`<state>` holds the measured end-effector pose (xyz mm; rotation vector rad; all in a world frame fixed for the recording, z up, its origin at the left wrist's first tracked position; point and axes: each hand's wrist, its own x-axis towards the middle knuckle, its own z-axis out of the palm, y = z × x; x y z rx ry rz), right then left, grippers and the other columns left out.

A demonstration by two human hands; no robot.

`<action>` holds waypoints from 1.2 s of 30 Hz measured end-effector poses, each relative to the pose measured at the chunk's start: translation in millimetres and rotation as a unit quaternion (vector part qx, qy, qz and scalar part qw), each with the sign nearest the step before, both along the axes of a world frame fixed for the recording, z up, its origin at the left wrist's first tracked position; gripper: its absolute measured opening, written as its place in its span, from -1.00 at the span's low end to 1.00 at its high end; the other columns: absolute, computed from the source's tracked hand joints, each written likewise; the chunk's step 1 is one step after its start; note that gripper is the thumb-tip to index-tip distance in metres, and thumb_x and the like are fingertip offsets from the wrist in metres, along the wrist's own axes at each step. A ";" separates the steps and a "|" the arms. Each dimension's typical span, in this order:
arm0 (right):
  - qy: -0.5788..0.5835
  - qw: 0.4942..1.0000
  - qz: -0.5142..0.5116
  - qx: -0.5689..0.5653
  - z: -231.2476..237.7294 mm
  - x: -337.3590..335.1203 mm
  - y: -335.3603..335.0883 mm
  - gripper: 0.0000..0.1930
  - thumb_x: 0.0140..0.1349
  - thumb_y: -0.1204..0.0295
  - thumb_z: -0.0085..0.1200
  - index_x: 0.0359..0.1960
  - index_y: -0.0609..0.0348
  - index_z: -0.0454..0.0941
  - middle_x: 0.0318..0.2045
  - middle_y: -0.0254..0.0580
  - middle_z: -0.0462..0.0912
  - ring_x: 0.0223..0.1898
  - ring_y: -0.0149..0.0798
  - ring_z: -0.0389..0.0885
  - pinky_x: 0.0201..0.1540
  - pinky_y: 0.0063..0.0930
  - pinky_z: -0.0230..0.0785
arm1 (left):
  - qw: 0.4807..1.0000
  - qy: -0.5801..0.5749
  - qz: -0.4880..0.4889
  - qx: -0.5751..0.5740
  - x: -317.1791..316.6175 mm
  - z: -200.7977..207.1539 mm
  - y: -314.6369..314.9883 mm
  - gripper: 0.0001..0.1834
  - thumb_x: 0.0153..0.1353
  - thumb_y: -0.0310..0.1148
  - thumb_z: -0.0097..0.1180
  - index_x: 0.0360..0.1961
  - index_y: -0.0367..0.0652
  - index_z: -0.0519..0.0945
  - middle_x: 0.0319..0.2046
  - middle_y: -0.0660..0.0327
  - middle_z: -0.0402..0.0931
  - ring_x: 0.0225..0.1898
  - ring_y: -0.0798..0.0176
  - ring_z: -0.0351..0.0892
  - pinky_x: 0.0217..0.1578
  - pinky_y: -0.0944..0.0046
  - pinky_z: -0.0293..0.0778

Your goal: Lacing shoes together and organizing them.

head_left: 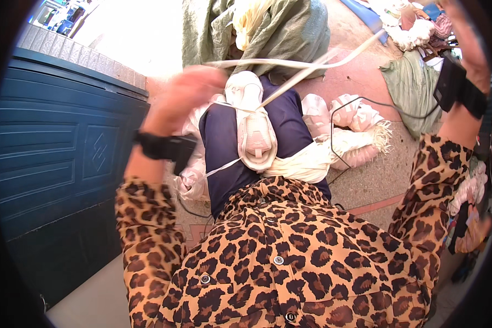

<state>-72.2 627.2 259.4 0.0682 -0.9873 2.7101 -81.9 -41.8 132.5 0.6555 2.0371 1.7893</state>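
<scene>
A pale pink and white shoe (257, 141) lies on my lap between my thighs, sole side partly hidden, its opening toward me. White shoelace (295, 83) runs from the shoe, loops in the air above my knees and stretches up to the right. My left hand (199, 87) is beside the far end of the shoe, close to one end of the lace; motion blur smears its fingers. High at the right rim, my right hand (470, 41) is raised away from the shoe, its fingers blurred and partly cut off. Whether either hand grips the lace cannot be made out.
Bundles of white laces (355, 139) lie beside my legs, with a thin black cable (391, 104) near them. A grey-green sack (290, 33) stands ahead. Blue door panels (65, 142) are at the left; a green cloth (413, 90) and piled scraps lie at the right.
</scene>
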 end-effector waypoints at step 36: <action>0.120 0.455 0.006 0.882 -251.9 72.1 -426.6 -0.94 0.00 0.45 0.00 -0.50 0.08 0.51 -0.50 -0.27 0.47 -0.33 -0.22 0.45 -0.24 -0.32 0.15 | 0.950 0.012 0.168 -0.265 81.5 -112.7 26.1 -0.76 0.20 -0.35 0.04 -0.28 -0.34 0.60 -0.51 0.11 0.58 -0.46 0.27 0.55 -0.39 0.33 0.42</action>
